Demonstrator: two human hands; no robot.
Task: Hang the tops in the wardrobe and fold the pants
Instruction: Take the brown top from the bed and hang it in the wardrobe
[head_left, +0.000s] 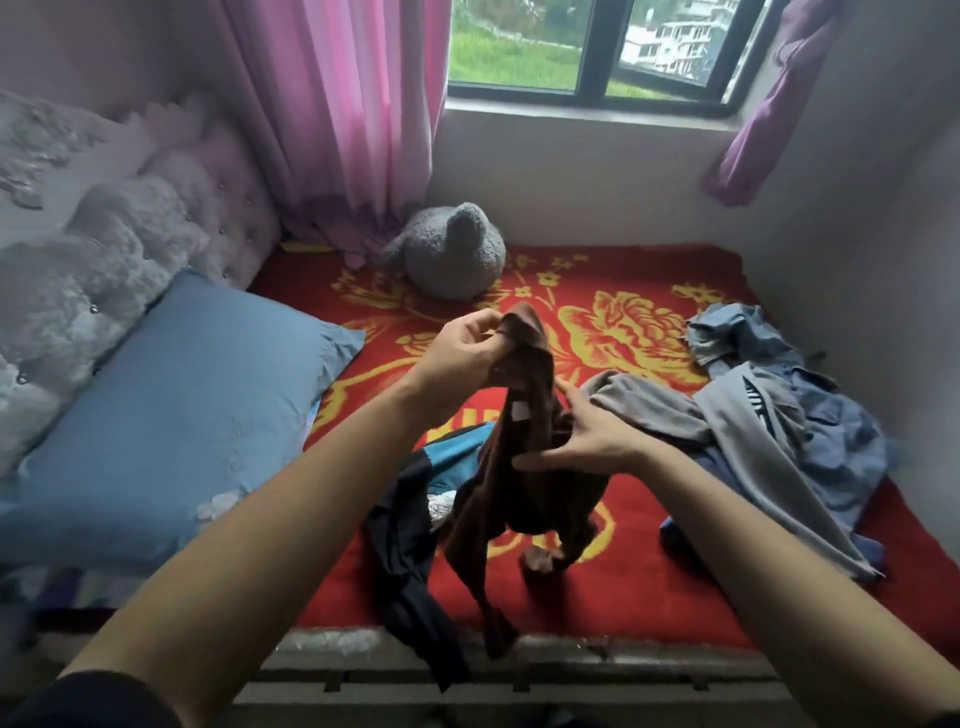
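Note:
I hold a brown garment up above the bed, and it hangs crumpled toward the mattress edge. My left hand pinches its top end at the centre of the view. Lower down, my right hand grips its middle from the right side. A black and teal garment lies under it and trails over the bed's front edge. To the right sits a loose pile with a grey garment on top and blue denim clothes beneath.
A red blanket with yellow flowers covers the bed. A blue pillow lies at the left against a tufted headboard. A grey plush toy sits by the pink curtain under the window. Walls close the right side.

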